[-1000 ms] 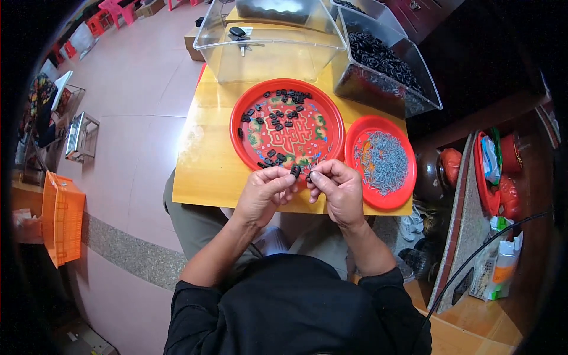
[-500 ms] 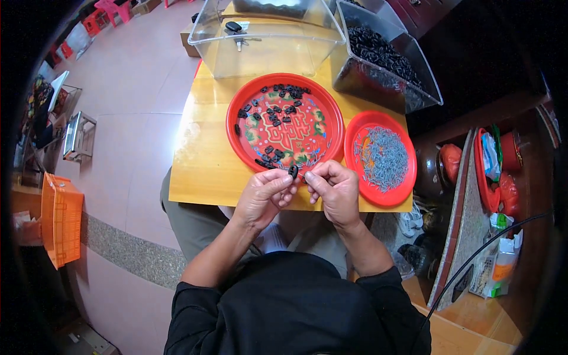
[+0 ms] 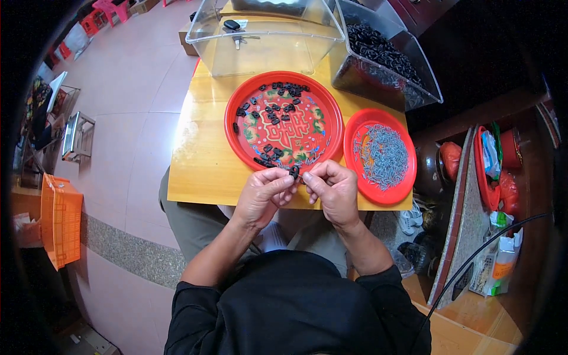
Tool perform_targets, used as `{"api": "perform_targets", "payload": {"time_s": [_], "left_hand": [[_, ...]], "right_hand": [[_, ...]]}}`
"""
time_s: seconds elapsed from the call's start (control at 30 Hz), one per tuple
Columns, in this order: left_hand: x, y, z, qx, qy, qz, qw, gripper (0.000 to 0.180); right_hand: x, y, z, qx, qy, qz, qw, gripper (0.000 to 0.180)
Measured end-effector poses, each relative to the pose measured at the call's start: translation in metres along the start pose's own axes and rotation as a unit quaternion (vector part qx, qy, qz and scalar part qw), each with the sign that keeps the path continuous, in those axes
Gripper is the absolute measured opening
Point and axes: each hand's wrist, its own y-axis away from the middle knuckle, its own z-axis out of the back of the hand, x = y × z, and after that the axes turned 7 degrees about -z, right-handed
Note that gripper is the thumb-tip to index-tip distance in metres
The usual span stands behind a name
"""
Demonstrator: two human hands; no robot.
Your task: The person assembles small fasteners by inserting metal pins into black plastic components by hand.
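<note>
My left hand (image 3: pixel 264 193) is closed, pinching a small black oval plastic piece (image 3: pixel 294 171) with holes between thumb and fingertips. Close by on its right, my right hand (image 3: pixel 335 190) pinches a thin screw (image 3: pixel 303 177), mostly hidden by the fingers, with its end at the black piece. Both hands are over the near rim of a large round red tray (image 3: pixel 232 139) with a printed pattern. Several loose black pieces (image 3: pixel 274 152) lie in that tray. To the right, an oval red tray (image 3: pixel 408 188) holds a pile of small grey screws (image 3: pixel 384 157).
The trays stand on a yellow wooden table (image 3: pixel 192 151). A clear plastic bin (image 3: pixel 260 53) stands at the back, with a key (image 3: pixel 232 25) by it. Right of it, another clear bin (image 3: pixel 370 83) holds many black pieces. An orange crate (image 3: pixel 62 222) is on the left.
My right hand has moved slightly left, bringing the screw up to the black piece. My left hand stays almost in place, and the view has shifted a little.
</note>
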Motion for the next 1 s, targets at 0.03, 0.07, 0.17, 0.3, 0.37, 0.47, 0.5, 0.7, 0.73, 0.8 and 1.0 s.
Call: {"api": "perform_targets", "payload": {"time_s": [0.03,0.07,0.17,0.3,0.37,0.47,0.5,0.7,0.73,0.8,1.0], "left_hand": [[0.000,0.000,-0.001,-0.002,-0.014,-0.005,1.000,0.008],[0.000,0.000,-0.001,-0.004,-0.028,-0.010,1.000,0.008],[-0.001,0.002,-0.004,-0.019,-0.073,-0.033,0.997,0.007],[-0.002,0.003,-0.006,0.005,-0.115,-0.049,0.992,0.006],[-0.003,0.003,-0.007,0.015,-0.132,-0.067,0.989,0.005],[-0.004,0.003,-0.005,0.023,-0.140,-0.072,0.987,0.005],[-0.004,0.003,-0.005,0.023,-0.139,-0.072,0.987,0.005],[-0.010,0.004,-0.006,0.047,-0.122,-0.063,0.989,0.004],[-0.012,0.005,-0.006,0.057,-0.123,-0.054,0.989,0.004],[-0.014,0.007,-0.005,0.066,-0.124,-0.044,0.989,0.004],[-0.021,0.009,-0.008,0.105,-0.125,-0.007,0.987,0.006]], "right_hand": [[0.000,0.000,0.000,0.000,0.001,0.000,1.000,0.009],[0.000,0.000,0.000,-0.001,0.002,0.001,1.000,0.009],[0.002,0.000,0.000,0.003,0.008,-0.001,1.000,0.009],[0.001,0.001,-0.001,0.006,0.013,-0.014,1.000,0.008],[0.000,0.001,-0.002,0.006,0.001,-0.009,1.000,0.008],[0.002,0.002,-0.003,0.017,-0.012,-0.018,1.000,0.007],[0.002,0.002,-0.003,0.017,-0.012,-0.018,1.000,0.007],[0.005,0.005,-0.004,0.074,-0.100,-0.039,0.991,0.015],[0.004,0.006,-0.002,0.102,-0.081,-0.031,0.991,0.019],[0.003,0.007,0.002,0.131,-0.061,-0.024,0.989,0.023],[-0.001,0.010,0.010,0.187,-0.002,0.011,0.982,0.025]]}}
